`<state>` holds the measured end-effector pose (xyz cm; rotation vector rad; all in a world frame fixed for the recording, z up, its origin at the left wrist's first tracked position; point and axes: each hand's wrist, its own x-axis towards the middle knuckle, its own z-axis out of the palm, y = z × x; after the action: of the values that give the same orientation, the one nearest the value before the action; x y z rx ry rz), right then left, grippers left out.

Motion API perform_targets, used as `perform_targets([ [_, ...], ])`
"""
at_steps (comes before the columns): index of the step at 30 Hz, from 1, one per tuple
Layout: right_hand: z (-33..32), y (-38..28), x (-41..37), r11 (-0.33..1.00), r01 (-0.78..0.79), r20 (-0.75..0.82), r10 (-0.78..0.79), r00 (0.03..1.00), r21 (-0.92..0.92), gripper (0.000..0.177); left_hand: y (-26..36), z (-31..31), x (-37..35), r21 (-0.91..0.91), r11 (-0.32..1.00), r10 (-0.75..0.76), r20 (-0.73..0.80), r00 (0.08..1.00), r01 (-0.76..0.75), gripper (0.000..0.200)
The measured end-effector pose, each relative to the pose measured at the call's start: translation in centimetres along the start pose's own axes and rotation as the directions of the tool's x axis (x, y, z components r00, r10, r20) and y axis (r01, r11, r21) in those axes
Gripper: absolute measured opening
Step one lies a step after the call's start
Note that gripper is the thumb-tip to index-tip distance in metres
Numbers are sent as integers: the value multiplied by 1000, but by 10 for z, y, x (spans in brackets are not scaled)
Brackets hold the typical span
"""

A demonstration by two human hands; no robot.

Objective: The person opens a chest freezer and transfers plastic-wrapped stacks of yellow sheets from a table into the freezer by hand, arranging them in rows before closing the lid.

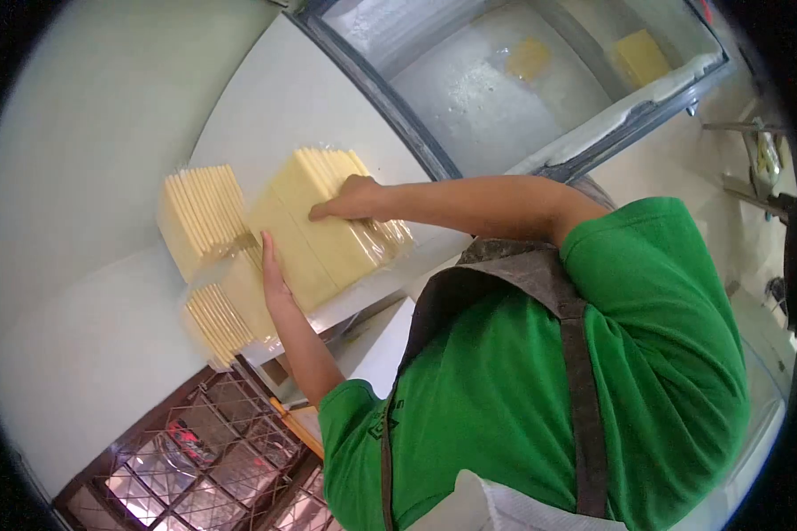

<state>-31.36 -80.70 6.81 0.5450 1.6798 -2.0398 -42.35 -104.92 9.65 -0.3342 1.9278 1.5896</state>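
Observation:
Several pale yellow slabs in clear plastic stand on edge in a pack on the white surface. My right hand lies on the top of this pack, its fingers bent against the upper right part. My left hand is upright at the pack's left side, with its fingers stretched out flat along it. Close by on the left are two more wrapped stacks, an upper one and a lower one. The undersides of the packs are hidden.
An open freezer with frosted walls stands at the top right, with yellow packs inside. A pale wall borders the left side. Below left is a metal grille. A rack stands at the far right.

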Motion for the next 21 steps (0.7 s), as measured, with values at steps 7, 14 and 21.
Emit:
perform_targets([
  [7, -11, 16, -44, 942, -100, -251, 186, 950, 319, 91, 6, 42, -21, 140, 990, 29, -2, 1000, -28, 76],
  [14, -125, 48, -77, 758, -31, -57, 90, 994, 651, 65, 10, 172, -34, 294, 952, 60, 87, 994, -84, 73],
  [21, -337, 95, -90, 790, -49, -45, 97, 994, 612, 61, -30, 382, 9, 165, 986, -65, 282, 957, 18, 69],
])
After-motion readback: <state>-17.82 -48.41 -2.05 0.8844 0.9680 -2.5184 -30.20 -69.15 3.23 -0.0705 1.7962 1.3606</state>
